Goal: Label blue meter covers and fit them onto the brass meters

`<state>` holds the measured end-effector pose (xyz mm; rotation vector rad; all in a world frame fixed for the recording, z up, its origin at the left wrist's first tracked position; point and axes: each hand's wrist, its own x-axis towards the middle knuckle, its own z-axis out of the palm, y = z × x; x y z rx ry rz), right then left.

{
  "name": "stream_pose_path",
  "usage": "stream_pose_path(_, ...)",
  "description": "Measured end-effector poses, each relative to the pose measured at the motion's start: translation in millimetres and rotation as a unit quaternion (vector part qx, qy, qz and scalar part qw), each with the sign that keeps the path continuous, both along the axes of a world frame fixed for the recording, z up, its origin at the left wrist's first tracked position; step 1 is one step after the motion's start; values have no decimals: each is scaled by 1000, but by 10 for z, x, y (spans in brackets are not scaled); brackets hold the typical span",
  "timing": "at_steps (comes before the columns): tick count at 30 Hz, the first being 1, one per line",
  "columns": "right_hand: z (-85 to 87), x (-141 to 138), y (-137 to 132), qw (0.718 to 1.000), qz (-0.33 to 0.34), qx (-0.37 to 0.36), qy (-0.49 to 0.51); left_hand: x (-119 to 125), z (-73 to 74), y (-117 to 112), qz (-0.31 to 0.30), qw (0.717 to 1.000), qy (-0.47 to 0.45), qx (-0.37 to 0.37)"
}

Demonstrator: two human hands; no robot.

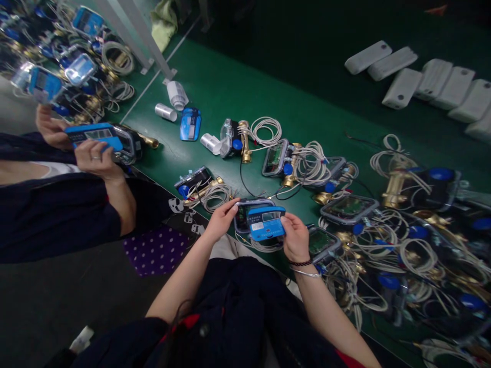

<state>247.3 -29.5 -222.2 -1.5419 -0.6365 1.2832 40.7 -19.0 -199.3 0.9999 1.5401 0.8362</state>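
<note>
My left hand (220,220) grips the left end of a meter body (243,214) with a clear-rimmed display, at the near edge of the green bench (230,87). My right hand (295,237) pinches a blue cover plate (266,222) and holds it over that meter body. White cable coils hang under the meter. A dark bracelet and a thin bangle ring my right wrist.
Several meters with brass fittings and white cable coils crowd the bench right (402,240). White casings (402,87) line the far right. A loose blue cover (190,124) and white cylinders (177,94) lie mid-bench. A co-worker's hands (94,158) hold another blue meter at left.
</note>
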Motion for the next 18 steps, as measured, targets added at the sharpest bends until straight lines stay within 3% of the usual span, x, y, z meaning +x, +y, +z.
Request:
stream_pose_path(8,164,-75,57,992,63,26,-111,-40,31,-3,-48,998,27,18)
stream_pose_path(18,144,-127,40,988,70,25,-137,-64,-22,-43,-34,999,-29,14)
